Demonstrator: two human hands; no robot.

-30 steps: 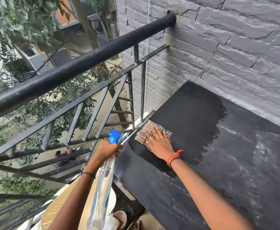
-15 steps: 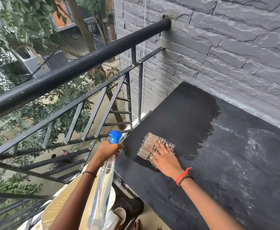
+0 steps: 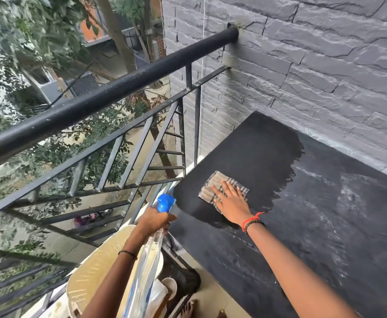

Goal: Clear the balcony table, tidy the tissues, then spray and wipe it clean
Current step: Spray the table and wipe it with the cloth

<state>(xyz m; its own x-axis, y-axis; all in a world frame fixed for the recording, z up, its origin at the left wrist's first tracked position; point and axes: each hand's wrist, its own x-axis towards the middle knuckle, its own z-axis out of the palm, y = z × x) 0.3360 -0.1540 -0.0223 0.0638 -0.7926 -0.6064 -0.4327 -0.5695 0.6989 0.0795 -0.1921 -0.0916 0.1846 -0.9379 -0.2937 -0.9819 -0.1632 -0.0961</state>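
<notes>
The black balcony table (image 3: 325, 226) fills the right half of the view, dark and wet on its left part, dusty grey on the right. My right hand (image 3: 230, 199) lies flat, fingers spread, pressing a checked cloth (image 3: 213, 187) onto the wet part near the table's left edge. My left hand (image 3: 154, 220) grips the neck of a clear spray bottle (image 3: 147, 271) with a blue trigger head (image 3: 165, 201), held just off the table's left edge, bottle body hanging down.
A black metal railing (image 3: 110, 95) runs along the left, meeting the grey stone wall (image 3: 314, 65) behind the table. Below my left arm stand a woven cream chair (image 3: 96, 276) and a dark basket (image 3: 183, 278). Bare toes show at the bottom.
My right hand has slid the cloth back toward me and slightly right across the table's left side, widening the wet patch. The spray bottle in my left hand has stayed about where it was.
</notes>
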